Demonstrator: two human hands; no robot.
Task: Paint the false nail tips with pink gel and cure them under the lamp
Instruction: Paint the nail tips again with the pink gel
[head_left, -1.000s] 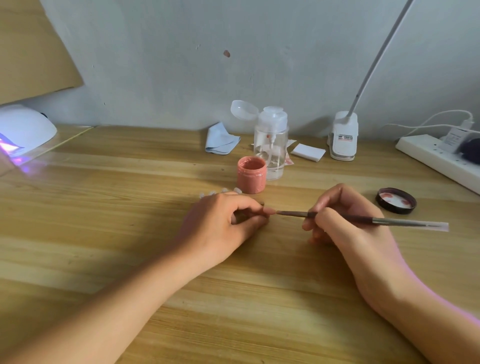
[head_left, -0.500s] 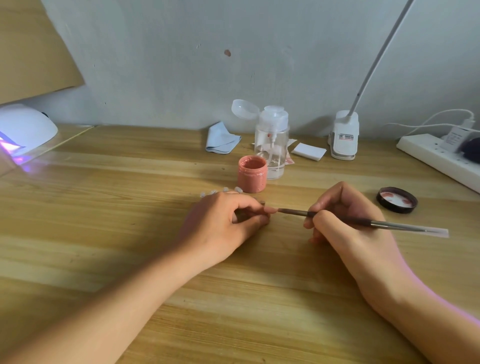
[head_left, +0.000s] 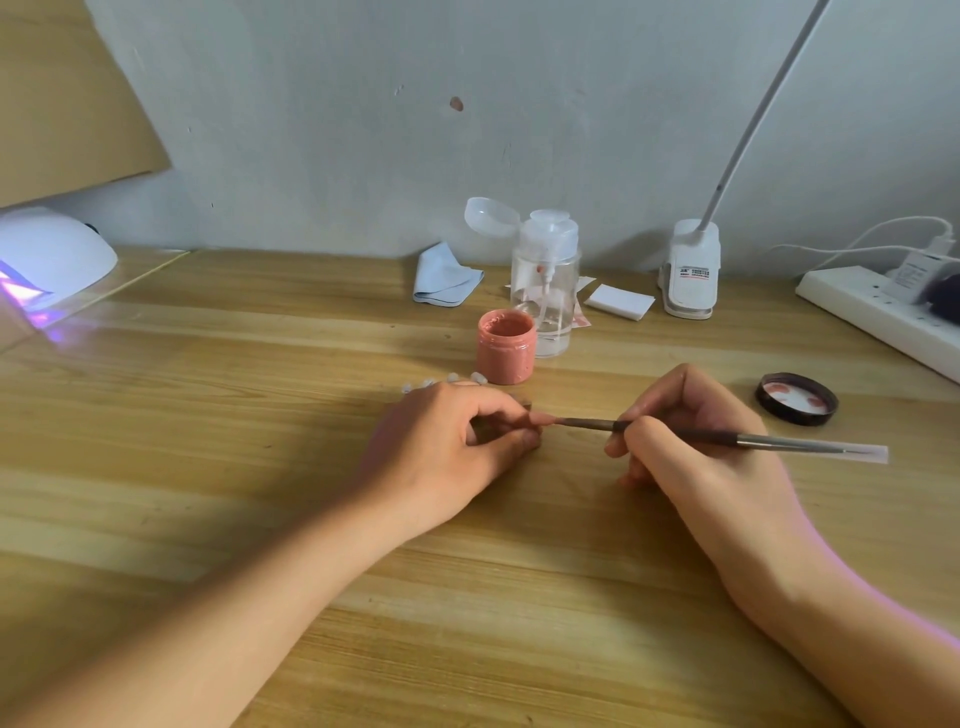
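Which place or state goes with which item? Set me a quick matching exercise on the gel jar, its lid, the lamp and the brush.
Column A
1. pink gel jar
2. black lid
3. curing lamp
4. brush

Column B
a. at the far left of the table, glowing purple
b. held in the right hand
c. open, just in front of the clear pump bottle
d. lying inside-up, to the right of the right hand

Pairs: 1-c, 2-d, 3-a, 4-b
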